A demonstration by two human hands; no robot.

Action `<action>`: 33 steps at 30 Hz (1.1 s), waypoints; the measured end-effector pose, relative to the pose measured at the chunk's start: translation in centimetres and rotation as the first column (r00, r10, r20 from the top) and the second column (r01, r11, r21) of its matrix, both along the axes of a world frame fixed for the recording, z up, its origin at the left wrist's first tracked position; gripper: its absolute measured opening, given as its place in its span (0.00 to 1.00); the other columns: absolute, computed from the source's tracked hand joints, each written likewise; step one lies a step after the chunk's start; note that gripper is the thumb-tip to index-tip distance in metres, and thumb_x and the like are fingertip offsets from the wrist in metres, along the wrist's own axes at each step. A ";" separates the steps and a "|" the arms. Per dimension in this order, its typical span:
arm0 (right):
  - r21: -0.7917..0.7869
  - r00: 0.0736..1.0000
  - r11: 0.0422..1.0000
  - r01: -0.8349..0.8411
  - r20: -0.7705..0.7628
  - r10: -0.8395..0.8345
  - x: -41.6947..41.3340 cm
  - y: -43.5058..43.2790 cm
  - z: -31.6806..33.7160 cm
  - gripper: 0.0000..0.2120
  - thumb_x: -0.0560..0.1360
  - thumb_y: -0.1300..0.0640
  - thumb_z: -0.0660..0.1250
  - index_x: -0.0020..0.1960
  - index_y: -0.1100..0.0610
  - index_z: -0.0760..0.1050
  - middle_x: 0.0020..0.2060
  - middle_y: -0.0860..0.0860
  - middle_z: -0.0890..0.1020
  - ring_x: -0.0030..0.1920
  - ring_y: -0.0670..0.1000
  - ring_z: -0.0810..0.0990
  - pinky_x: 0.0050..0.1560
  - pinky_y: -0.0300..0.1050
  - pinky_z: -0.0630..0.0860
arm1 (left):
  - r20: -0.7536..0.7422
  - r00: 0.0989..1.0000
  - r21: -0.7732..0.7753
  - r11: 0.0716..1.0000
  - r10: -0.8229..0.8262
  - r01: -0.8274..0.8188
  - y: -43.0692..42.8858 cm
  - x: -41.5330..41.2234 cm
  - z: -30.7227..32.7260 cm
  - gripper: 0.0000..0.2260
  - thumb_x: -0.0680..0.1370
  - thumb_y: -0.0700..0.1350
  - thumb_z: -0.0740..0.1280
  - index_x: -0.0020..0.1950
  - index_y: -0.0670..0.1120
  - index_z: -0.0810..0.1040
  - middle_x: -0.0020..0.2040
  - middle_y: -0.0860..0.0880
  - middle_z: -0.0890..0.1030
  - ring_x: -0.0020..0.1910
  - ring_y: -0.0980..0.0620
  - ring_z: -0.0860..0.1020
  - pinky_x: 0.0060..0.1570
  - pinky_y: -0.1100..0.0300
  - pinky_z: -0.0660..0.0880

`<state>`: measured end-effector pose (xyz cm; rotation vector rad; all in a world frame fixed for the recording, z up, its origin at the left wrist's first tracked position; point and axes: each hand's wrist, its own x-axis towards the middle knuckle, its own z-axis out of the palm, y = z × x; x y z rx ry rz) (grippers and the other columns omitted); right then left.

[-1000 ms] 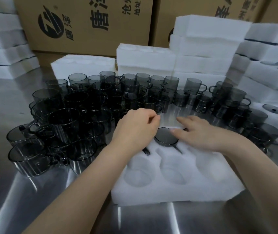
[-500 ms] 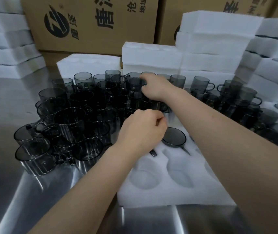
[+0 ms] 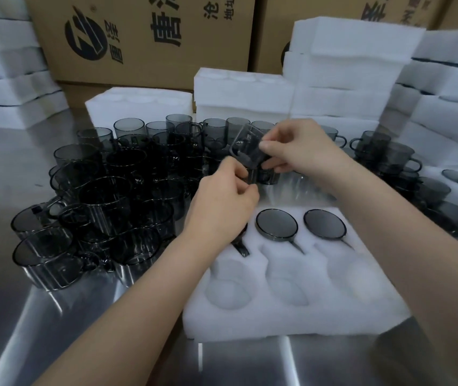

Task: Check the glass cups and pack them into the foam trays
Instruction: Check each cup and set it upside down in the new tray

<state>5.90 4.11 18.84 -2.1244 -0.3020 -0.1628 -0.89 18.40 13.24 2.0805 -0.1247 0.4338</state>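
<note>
My right hand (image 3: pixel 303 149) grips a smoky glass cup (image 3: pixel 245 147), tilted in the air above the far edge of the white foam tray (image 3: pixel 291 310). My left hand (image 3: pixel 222 199) pinches the lower end of the same cup with curled fingers. Two cups (image 3: pixel 276 224) (image 3: pixel 324 223) sit in the tray's back row with their rims level with the foam. The handle of a third cup (image 3: pixel 241 248) pokes out from under my left wrist. The front-row pockets hold nothing.
Many loose smoky cups (image 3: pixel 97 196) crowd the steel table on the left, with more cups (image 3: pixel 389 157) on the right. Another foam tray (image 3: pixel 442 188) with cups lies at the right edge. Stacked foam trays (image 3: pixel 342 87) and cardboard boxes (image 3: pixel 144 37) line the back.
My right hand reached to the far cups, picked one up and brought it back towards the tray. My left hand rose from the tray's back row to meet that cup.
</note>
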 end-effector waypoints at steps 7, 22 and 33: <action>0.213 0.995 0.972 -0.103 0.037 0.098 -4.9 -2.5 -2.2 0.07 0.69 0.64 0.76 0.37 0.55 0.81 0.36 0.53 0.84 0.40 0.61 0.84 0.47 0.54 0.83 | 0.016 0.994 0.013 0.994 -0.105 0.105 -0.1 -0.6 0.4 0.30 0.69 0.54 0.76 0.67 0.55 0.66 0.54 0.59 0.75 0.50 0.51 0.80 0.52 0.55 0.76; 0.272 0.951 0.912 -0.307 0.071 0.299 -5.2 -2.8 -3.7 0.24 0.67 0.65 0.77 0.59 0.53 0.73 0.59 0.54 0.76 0.42 0.58 0.79 0.44 0.52 0.81 | 0.116 0.981 -0.080 0.983 -0.153 0.163 0.1 -1.2 1.1 0.25 0.68 0.43 0.78 0.62 0.50 0.77 0.56 0.53 0.79 0.53 0.53 0.79 0.58 0.54 0.76; 0.205 0.977 0.963 -0.175 0.155 0.145 -5.4 -2.2 -4.0 0.28 0.56 0.45 0.80 0.47 0.51 0.69 0.46 0.51 0.83 0.50 0.53 0.82 0.44 0.51 0.79 | 0.171 0.964 -0.075 0.973 -0.205 0.220 0.0 -1.0 0.7 0.29 0.66 0.37 0.78 0.64 0.53 0.78 0.61 0.57 0.79 0.58 0.57 0.79 0.61 0.59 0.74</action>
